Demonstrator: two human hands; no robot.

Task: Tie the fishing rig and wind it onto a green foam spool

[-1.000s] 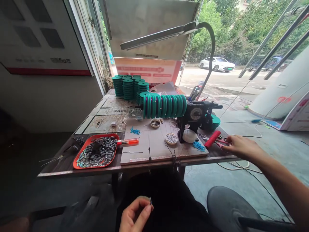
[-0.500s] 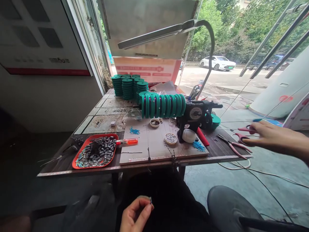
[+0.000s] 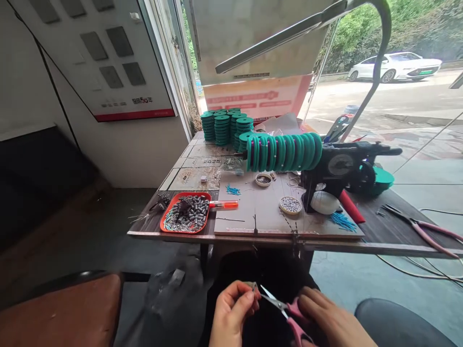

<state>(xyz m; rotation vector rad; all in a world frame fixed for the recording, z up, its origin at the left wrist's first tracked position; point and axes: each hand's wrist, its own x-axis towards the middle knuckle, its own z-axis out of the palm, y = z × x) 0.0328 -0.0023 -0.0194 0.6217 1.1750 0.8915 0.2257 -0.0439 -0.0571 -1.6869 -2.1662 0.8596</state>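
Pink-handled scissors (image 3: 285,311) poised at a pinched line, low over the lap.
Right hand (image 3: 331,320) grips them, blades parted; left hand (image 3: 233,313) pinches a fine line end just beside. Trimming looks underway; closing cleanly needs the line taut. Table (image 3: 379,241) stands beyond.

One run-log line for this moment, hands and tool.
left hand: pinching small piece, too small to identify | right hand: holding pink scissors, blades open at it | table: untouched
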